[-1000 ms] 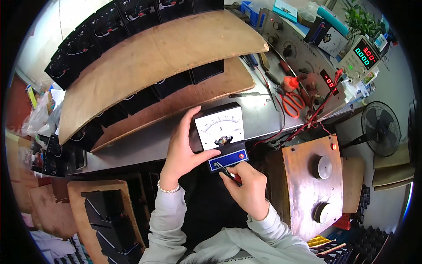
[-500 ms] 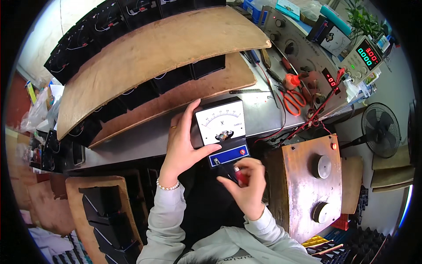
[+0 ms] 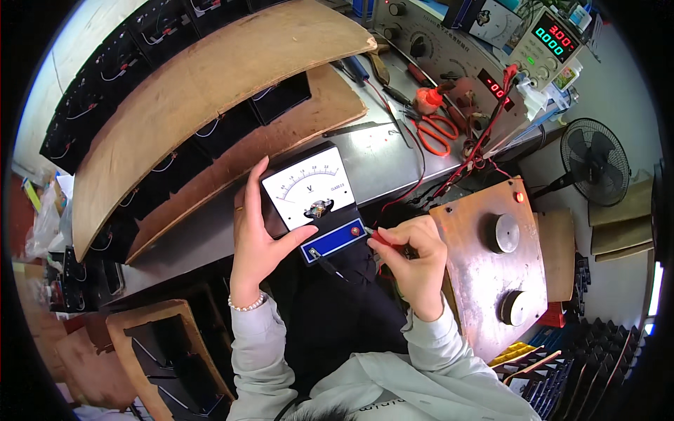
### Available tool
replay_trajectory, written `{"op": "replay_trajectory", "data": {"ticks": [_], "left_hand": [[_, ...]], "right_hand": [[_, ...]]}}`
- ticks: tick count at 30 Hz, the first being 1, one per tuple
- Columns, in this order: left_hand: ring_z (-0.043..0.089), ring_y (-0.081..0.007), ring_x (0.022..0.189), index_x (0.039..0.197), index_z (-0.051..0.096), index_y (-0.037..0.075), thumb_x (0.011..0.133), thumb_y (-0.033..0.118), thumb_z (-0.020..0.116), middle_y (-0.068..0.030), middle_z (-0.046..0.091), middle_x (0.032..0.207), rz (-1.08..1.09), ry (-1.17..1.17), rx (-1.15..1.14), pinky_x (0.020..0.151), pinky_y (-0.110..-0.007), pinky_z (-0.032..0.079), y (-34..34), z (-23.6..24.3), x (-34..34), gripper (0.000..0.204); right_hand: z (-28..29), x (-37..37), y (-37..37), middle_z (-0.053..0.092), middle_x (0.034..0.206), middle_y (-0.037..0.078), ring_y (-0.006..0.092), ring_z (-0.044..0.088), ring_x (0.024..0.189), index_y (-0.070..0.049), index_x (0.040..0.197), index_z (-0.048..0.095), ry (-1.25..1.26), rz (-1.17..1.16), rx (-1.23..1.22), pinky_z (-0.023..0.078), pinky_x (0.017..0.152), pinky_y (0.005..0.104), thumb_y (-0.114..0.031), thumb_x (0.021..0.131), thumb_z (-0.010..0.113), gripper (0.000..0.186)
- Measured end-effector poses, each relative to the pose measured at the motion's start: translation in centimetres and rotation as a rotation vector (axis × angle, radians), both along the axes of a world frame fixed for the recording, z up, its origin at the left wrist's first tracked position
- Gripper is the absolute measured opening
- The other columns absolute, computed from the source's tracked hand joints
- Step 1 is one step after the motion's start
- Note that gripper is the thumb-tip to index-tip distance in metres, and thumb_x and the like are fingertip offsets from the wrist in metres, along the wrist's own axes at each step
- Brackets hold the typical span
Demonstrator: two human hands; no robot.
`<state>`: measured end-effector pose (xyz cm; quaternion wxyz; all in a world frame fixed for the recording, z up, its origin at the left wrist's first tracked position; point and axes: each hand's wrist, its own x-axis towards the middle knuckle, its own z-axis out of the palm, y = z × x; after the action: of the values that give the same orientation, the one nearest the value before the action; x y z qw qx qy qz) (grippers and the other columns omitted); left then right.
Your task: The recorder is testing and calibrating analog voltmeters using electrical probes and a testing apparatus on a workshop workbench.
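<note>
My left hand (image 3: 258, 242) is wrapped round the left side of a voltmeter (image 3: 309, 179), its thumb resting on the lower front. The meter has a white scale face, a black case and a blue terminal panel (image 3: 335, 240). A black lead (image 3: 331, 266) is attached at the panel's left terminal. With thumb and fingers pinched, my right hand (image 3: 419, 261) grips a red test clip (image 3: 386, 237). The clip's metal tip points at the red terminal (image 3: 355, 231) on the panel's right, very close to it; whether they touch I cannot tell.
Curved-looking wooden boards (image 3: 232, 84) carry several black meter cases at the left. On the metal bench (image 3: 372, 151) lie orange-handled scissors (image 3: 437, 133) and other tools. A lit power supply (image 3: 544, 49) stands behind. To the right are a knobbed box (image 3: 484, 274) and a fan (image 3: 595, 161).
My right hand has brought the red clip up and right, to the red terminal. The meter has tilted and sits further left in view; the whole view has turned somewhat.
</note>
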<state>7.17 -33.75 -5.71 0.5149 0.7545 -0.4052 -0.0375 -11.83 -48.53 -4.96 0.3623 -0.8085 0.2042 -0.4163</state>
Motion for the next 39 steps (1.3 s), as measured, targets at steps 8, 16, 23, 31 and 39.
{"op": "replay_trajectory", "data": {"ticks": [8,16,23,31,39], "left_hand": [[0.052,-0.0364,0.124,0.153,0.034,0.011,0.065,0.021,0.093,-0.023,0.049,0.135,-0.028,0.063,-0.046,0.104,-0.045,0.042,-0.2,-0.1,0.0,0.107],[0.052,-0.0369,0.123,0.153,0.033,0.01,0.065,0.022,0.093,-0.0231,0.051,0.134,-0.032,0.042,-0.04,0.104,-0.045,0.042,-0.1,-0.2,0.2,0.107],[0.053,-0.0373,0.121,0.153,0.034,0.01,0.066,0.026,0.093,-0.0236,0.053,0.132,-0.031,0.017,-0.023,0.103,-0.046,0.042,-0.4,-0.4,0.4,0.106],[0.053,-0.0394,0.123,0.151,0.035,0.008,0.063,0.022,0.093,-0.023,0.053,0.135,-0.01,-0.013,-0.005,0.104,-0.046,0.042,0.1,0.3,0.7,0.107],[0.056,-0.038,0.121,0.148,0.04,0.005,0.063,0.02,0.093,-0.0223,0.054,0.135,-0.023,0.097,-0.078,0.102,-0.044,0.045,-0.5,-0.1,-1.4,0.101]], "right_hand": [[-0.4,-0.2,0.4,0.069,0.089,0.003,0.0071,0.06,0.075,-0.001,0.086,0.074,-0.04,0.067,0.459,0.047,0.064,0.0214,0.003,0.077,0.081,0.012],[-0.7,-1.2,1.3,0.068,0.082,0.004,0.0093,0.062,0.069,0.001,0.093,0.074,0.061,0.048,0.5,0.047,0.059,0.0227,0.0,0.078,0.082,0.017],[-1.0,-0.1,0.7,0.065,0.075,0.01,0.0189,0.06,0.061,0.002,0.09,0.072,0.088,0.076,0.154,0.045,0.053,0.0284,-0.001,0.074,0.084,0.021],[-1.2,0.5,0.9,0.067,0.084,0.009,0.0205,0.062,0.069,-0.002,0.098,0.074,0.039,0.098,0.108,0.05,0.06,0.0287,-0.003,0.072,0.085,0.029],[1.2,0.6,1.5,0.054,0.13,0.024,0.0392,0.055,0.117,0.006,0.141,0.045,0.123,0.063,-0.052,0.049,0.097,0.0448,-0.026,0.062,0.093,0.098]]}}
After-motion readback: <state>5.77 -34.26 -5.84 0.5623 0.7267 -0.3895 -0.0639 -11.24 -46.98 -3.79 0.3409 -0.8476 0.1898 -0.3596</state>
